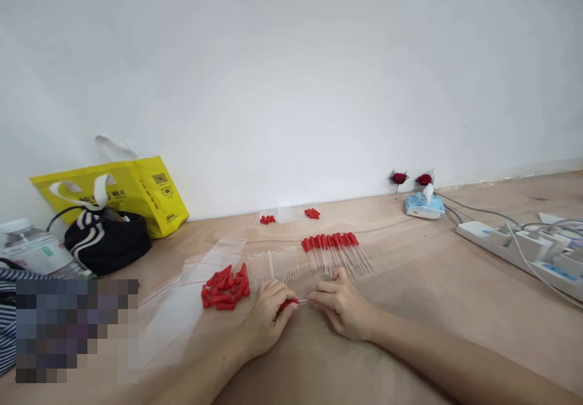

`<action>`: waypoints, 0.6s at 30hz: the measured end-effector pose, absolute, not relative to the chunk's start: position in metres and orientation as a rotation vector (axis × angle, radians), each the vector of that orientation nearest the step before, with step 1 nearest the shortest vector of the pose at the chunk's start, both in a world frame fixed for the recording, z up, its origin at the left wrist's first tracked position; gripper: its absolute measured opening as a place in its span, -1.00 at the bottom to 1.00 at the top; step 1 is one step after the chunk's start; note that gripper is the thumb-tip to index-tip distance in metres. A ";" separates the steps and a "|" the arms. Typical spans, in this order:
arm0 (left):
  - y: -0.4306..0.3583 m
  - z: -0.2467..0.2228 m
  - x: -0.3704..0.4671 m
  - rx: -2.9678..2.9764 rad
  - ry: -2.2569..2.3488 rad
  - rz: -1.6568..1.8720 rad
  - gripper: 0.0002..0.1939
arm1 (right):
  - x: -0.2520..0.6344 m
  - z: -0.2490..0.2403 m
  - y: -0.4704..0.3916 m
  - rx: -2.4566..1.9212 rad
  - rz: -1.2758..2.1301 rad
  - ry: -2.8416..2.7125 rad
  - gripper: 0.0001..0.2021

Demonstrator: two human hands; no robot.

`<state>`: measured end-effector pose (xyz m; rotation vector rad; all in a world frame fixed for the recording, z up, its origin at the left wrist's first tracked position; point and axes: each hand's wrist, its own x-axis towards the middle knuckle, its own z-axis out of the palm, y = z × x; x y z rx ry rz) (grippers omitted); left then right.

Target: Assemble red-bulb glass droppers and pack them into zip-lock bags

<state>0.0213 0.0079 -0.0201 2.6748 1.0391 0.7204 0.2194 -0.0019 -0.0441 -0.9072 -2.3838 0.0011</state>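
My left hand (269,313) is closed around a red rubber dropper bulb (288,303). A thin clear glass tube (303,301) runs between the bulb and my right hand (340,305), whose fingers pinch it. The tube's near end meets the bulb; how far it sits inside is hidden. Left of my hands lies a pile of loose red bulbs (225,286). Just beyond them is a row of bare clear glass tubes (274,263). Behind my right hand, a row of droppers with red bulbs fitted (334,250) lies side by side.
Clear plastic bags (170,320) lie at left, and small bags with red bulbs (312,213) by the wall. A yellow bag (159,195), black pouch (113,241) and plastic jar (39,250) stand left. Right are wipes (424,206), two dark red flowers (424,179) and a power strip (496,247) with cables.
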 end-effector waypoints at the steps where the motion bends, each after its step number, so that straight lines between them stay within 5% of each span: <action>1: 0.008 -0.021 0.022 2.702 1.024 0.710 -0.83 | 0.219 -0.044 -0.002 -0.918 -0.012 -2.370 -0.79; 18: 0.007 -0.026 0.021 2.799 0.944 0.656 -0.80 | 0.209 -0.047 -0.001 -0.989 -0.020 -2.404 -0.83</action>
